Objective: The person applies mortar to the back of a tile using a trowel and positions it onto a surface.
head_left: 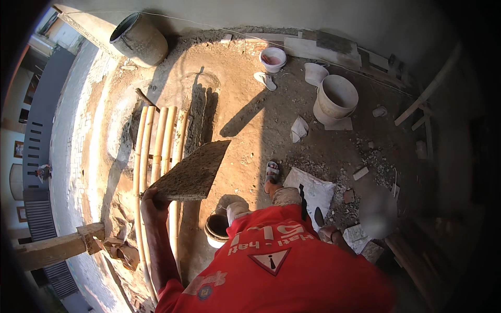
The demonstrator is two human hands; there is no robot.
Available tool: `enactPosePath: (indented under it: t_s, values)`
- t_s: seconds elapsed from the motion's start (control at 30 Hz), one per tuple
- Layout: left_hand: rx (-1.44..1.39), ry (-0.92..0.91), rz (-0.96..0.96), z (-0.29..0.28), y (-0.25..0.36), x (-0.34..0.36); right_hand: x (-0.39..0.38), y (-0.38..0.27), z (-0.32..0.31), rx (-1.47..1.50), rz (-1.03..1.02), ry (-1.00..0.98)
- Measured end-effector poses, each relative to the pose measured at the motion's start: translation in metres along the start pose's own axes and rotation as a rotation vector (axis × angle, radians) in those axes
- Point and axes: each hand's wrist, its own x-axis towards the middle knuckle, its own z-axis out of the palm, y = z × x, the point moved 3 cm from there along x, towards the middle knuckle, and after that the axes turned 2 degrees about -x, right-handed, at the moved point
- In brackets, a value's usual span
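Observation:
My left hand is closed on the near corner of a flat, four-sided board, its face rough and crusted brown. The board is held up and tilted, in front of several bamboo poles. My right hand is low beside the red shirt, fingers curled and in shade. A dark, narrow, rounded piece shows just ahead of it, too unclear to name. A bucket with a dark inside stands by my left leg.
A white sack lies by my foot among rubble. Ahead stand a large pale bucket, a smaller bucket and a white basin. A drum is at the far left. A wooden beam juts in from the left.

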Motion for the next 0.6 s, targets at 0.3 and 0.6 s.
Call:
enactPosePath:
  t_s: [0.3,0.6]
  values:
    - [-0.312,0.378,0.071,0.118,-0.047,0.11,-0.032,-0.502,-0.238,-0.369,-0.569,0.448]
    - [-0.481,0.605,0.144,0.181,-0.063,0.198,-0.057,-0.775,-0.145,-0.446,-0.77,0.043]
